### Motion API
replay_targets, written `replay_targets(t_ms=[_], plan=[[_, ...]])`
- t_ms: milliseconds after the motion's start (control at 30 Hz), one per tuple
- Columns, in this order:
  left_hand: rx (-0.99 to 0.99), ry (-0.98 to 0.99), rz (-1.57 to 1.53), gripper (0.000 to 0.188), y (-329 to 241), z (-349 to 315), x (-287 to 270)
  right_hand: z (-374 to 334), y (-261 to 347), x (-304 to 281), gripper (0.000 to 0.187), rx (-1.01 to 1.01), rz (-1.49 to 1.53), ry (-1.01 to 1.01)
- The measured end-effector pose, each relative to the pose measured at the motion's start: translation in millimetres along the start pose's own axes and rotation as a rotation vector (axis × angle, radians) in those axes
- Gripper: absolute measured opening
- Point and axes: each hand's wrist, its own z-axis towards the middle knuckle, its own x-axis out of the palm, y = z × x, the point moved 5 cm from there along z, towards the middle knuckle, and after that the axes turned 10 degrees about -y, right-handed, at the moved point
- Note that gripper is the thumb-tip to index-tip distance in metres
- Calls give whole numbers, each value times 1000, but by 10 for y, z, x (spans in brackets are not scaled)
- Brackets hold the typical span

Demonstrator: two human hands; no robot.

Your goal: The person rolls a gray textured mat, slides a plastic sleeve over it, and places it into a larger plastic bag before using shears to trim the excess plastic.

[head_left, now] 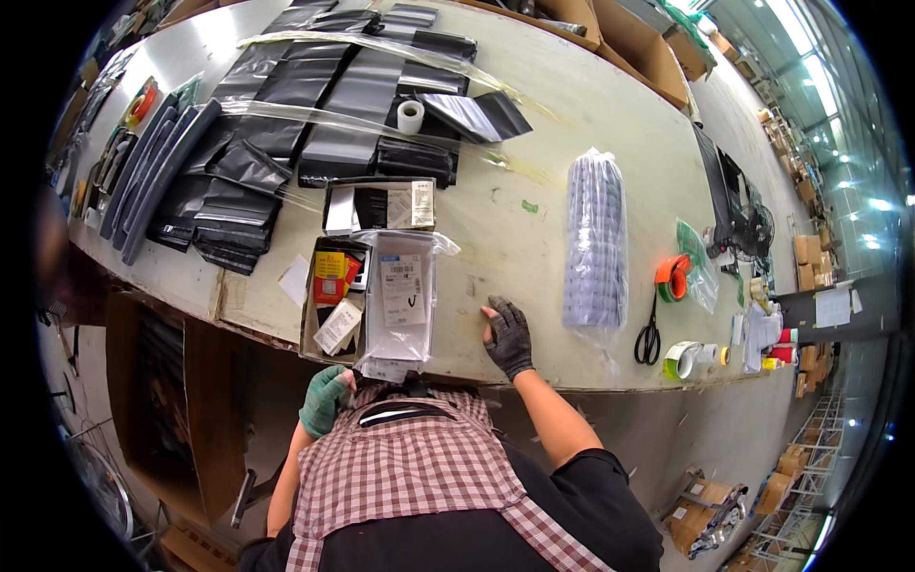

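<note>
My right hand (510,341), in a dark grey glove with a bare fingertip showing, rests on the table top with its fingers spread and nothing in them. My left hand (325,401), in a green glove, is curled closed just below the table's front edge; whatever may be in its fingers is hidden. Near it stands an open carton (309,322) holding small label packs, and beside that a clear-lined box (434,319) with a white printed label (402,290) inside. Right of my right hand lies a bluish-grey roll (596,243) wrapped in clear plastic.
Black plastic bags (286,81) cover the table's far left under clear strips. Dark grey rolled pieces (157,176) lie at the left. Black scissors (648,341), an orange tape roll (673,277) and a green-and-white tape roll (680,360) lie at the right. A fan (753,232) stands beyond.
</note>
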Motion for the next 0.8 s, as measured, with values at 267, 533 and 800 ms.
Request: replay_targets(t_ms=[267, 533, 800], plan=[[-18, 33, -2, 25, 23, 48, 251, -6, -66, -19, 35, -2, 41, -55], [-20, 14, -106, 19, 38, -74, 133, -5, -110, 79, 43, 20, 87, -30], [540, -350, -86, 23, -1162, 850, -353, -8, -44, 5, 38, 10, 27, -1]])
